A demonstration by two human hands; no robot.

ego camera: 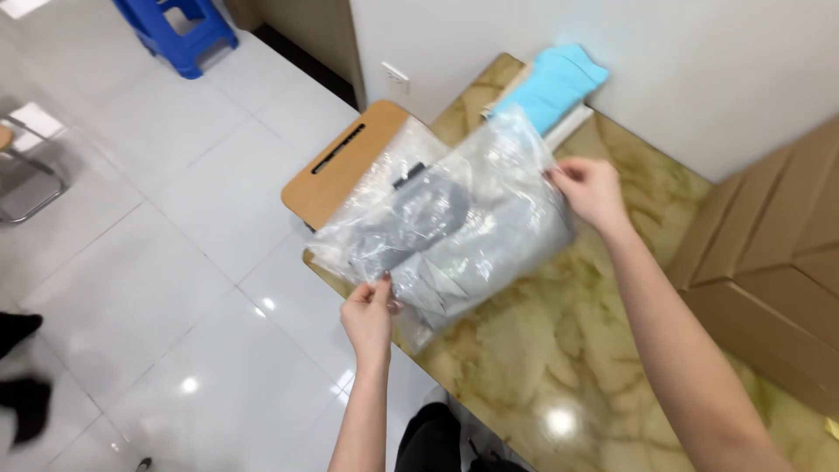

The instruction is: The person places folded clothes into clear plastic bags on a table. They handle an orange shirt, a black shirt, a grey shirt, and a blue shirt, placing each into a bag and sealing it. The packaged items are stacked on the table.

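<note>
**Head view: two hands hold a clear bag over a marbled table**

Head camera looks down on both hands gripping one bag; the left hand pinches the near edge of the clear plastic bag between thumb and fingers, closed tight on the film; the right hand pinches the far right edge, fingers pressed together on the plastic. Between the two grips the bag hangs stretched and crinkled, above the table's left edge; inside it lies folded grey cloth, with a darker grey part toward the left. Under the bag spreads the table, glossy, yellow-green marbled, with a lamp's glare near its front. Beyond the bag a wooden chair back with a dark slot stands against the table's edge; at the far end, by the white wall, lies a light blue cloth. Cardboard boxes stand at the right; a blue stool sits well apart on the white tiled floor.
</note>
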